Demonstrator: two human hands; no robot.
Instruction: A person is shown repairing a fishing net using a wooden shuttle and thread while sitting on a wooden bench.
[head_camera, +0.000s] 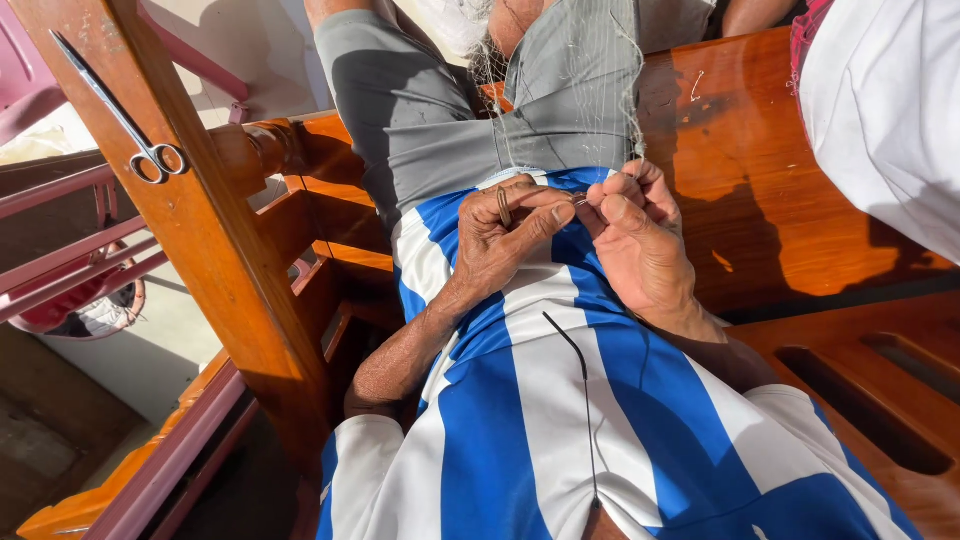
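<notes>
- head view, centre of frame: left hand (500, 240) grips a slim netting needle (504, 207); right hand (635, 240) pinches the thin fishing net (570, 90), which drapes over grey shorts (420, 110) above.
- upper left: scissors (120, 115) hang on a wooden post (200, 220).

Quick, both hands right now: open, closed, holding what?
Left hand: closed, a thin brown needle-like tool between its fingers.
Right hand: fingertips pinched shut on fine net mesh.

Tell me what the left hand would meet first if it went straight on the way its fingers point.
Probably the right hand: the left hand points across the lap at it, fingertips nearly touching, fine pale fishing net pinched between them. Depth is unclear.
</notes>
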